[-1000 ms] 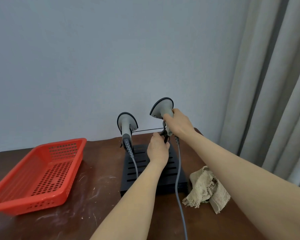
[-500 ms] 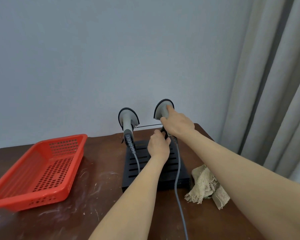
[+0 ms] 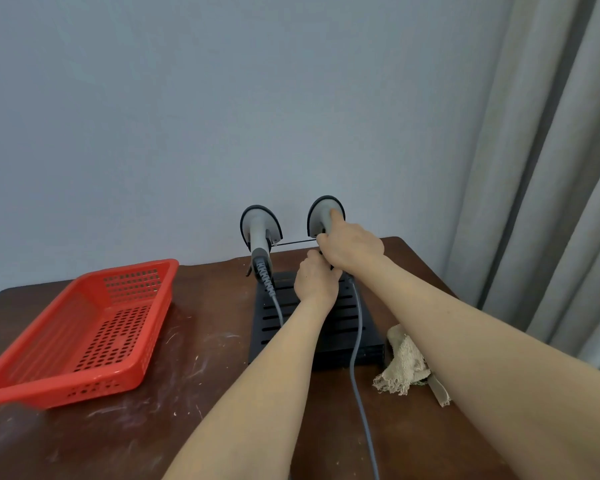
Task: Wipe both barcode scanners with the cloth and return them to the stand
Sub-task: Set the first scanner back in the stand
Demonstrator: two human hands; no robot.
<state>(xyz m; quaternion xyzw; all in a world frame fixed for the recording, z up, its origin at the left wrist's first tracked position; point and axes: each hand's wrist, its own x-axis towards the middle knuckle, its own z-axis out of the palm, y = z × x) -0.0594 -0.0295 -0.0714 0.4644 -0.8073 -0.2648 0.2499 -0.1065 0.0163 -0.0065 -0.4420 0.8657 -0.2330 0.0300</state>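
Observation:
Two grey barcode scanners stand head-up at the back of a black slotted stand (image 3: 343,327). The left scanner (image 3: 260,233) rests alone in its holder, its grey cable trailing forward. My right hand (image 3: 350,249) is wrapped around the handle of the right scanner (image 3: 321,216), forefinger up along its neck. My left hand (image 3: 316,280) is closed just below, at the base of that scanner; what it grips is hidden. A thin black bar links the two holders. The beige cloth (image 3: 404,363) lies crumpled on the table right of the stand, partly under my right forearm.
A red perforated plastic basket (image 3: 84,327) sits on the left of the dark wooden table (image 3: 194,382). The right scanner's grey cable (image 3: 359,375) runs toward me over the stand. A plain wall stands close behind, and grey curtains (image 3: 551,168) hang at the right.
The right scanner has come down and turned more upright at the stand, my right hand sliding with it. My left hand stayed at its base. The view shifted slightly.

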